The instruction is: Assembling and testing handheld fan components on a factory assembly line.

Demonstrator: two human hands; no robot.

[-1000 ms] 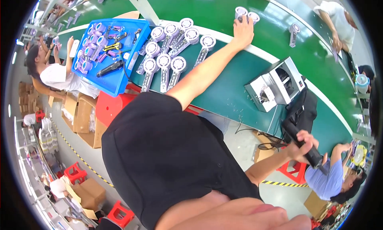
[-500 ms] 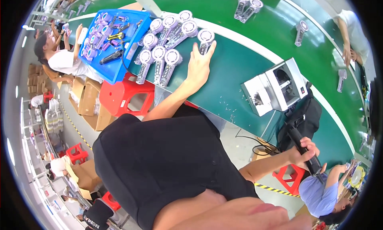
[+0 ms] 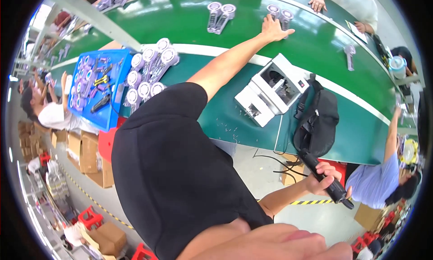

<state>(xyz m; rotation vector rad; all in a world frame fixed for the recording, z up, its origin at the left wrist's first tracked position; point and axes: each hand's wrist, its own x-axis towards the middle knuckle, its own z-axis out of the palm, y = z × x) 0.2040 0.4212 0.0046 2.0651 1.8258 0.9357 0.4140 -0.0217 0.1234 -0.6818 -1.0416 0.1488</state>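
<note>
My left arm stretches across to the green conveyor belt (image 3: 180, 23). There my left hand (image 3: 273, 30) lies over the handle of a pale purple handheld fan (image 3: 273, 9), its thumb spread wide to the right. A second fan (image 3: 286, 15) stands right beside it, and the hand partly covers both handles. Low on the right, my right hand (image 3: 325, 175) is wrapped around a black electric screwdriver (image 3: 334, 190), held tilted off the table. Several more fans (image 3: 168, 56) are grouped on the dark green table, left of my shoulder, which hides some of them.
A white-grey machine (image 3: 270, 91) stands mid-table, small screws (image 3: 229, 130) scattered near it. Right of it lies a black bag (image 3: 318, 120). A blue tray (image 3: 118, 86) of fan parts and tools is at left. Two fans (image 3: 221, 19) lie farther left on the belt. Co-workers sit both sides and opposite.
My left hand has moved from the fan group on the table, out to the right onto the belt; the fan it held has left that spot. The view has shifted. My right hand keeps the screwdriver.
</note>
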